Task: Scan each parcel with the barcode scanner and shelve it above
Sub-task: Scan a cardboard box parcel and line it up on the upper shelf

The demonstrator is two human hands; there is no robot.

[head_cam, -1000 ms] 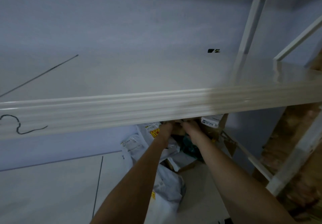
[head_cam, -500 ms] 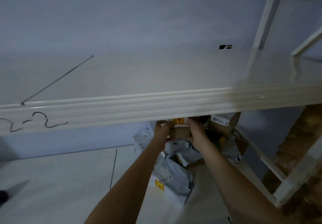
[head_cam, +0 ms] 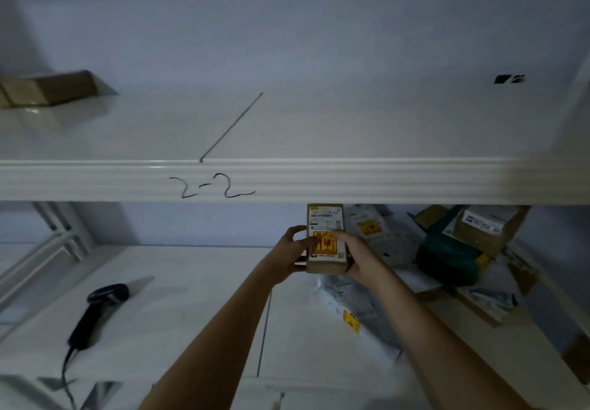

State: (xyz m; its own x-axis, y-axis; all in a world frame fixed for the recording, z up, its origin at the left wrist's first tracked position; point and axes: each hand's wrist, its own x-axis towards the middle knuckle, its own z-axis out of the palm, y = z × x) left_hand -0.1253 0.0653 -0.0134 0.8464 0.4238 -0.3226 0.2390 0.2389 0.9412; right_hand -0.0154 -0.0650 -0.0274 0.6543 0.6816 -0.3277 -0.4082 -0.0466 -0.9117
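Barcode scanner (head_cam: pixel 95 310) left on lower shelf (head_cam: pixel 191 298), parcel pile (head_cam: pixel 453 250) right (box (head_cam: pixel 48 90) on upper shelf (head_cam: pixel 319 135)).

The parcel (head_cam: pixel 325 240) was matt brown cardboard with a paper label; the shelf edge (head_cam: pixel 351 181), at twelve o'clock, looked glossy.

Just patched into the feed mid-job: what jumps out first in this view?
Dead centre, the left hand and right hand grip a small brown parcel, label up with a yellow sticker, just under the shelf edge marked "2-2". The black barcode scanner lies untouched at lower left. A heap of parcels sits at right, and one cardboard box is on the upper shelf, far left.
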